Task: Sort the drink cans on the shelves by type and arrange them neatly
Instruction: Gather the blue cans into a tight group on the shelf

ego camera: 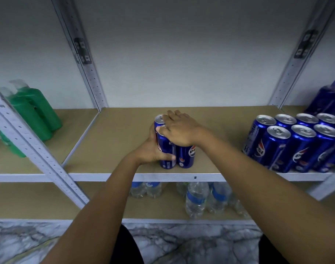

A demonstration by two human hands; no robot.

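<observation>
A small cluster of blue Pepsi cans (185, 157) stands upright in the middle of the brown shelf (115, 138). My left hand (153, 148) grips the front left can from the side, thumb across its front. My right hand (179, 128) lies flat over the tops of the cluster, fingers straight and pointing left, hiding most lids. A larger block of several Pepsi cans (294, 143) stands in neat rows at the right end of the same shelf.
Green bottles (35, 113) stand on the left shelf bay behind a slanted white upright (29, 141). A dark blue pump bottle (330, 98) sits behind the right cans. Water bottles (196, 199) fill the lower shelf. Marble floor below.
</observation>
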